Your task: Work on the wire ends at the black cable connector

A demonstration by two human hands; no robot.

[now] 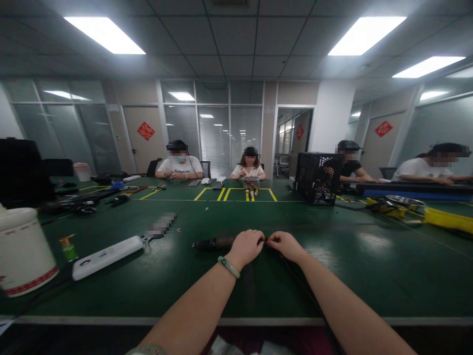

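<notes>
A dark, slim electric screwdriver [214, 243] lies on the green table with its tip to the left. My left hand [248, 246] is closed around its rear end, a jade-coloured bangle [229, 267] at the wrist. Just to the right, my right hand [287, 246] pinches the black cable [295, 276] close to the tool's tail. The fingertips of both hands almost meet, and the joint between tool and cable is mostly hidden by them. From there the cable runs down beside my right forearm towards the table's front edge.
To the left are a white power strip [107, 257], a small green bottle [69, 248] and a white bucket [25, 251]. A black computer case [318, 177] stands at the back right, near yellow parts [449, 219]. Several people sit around the table.
</notes>
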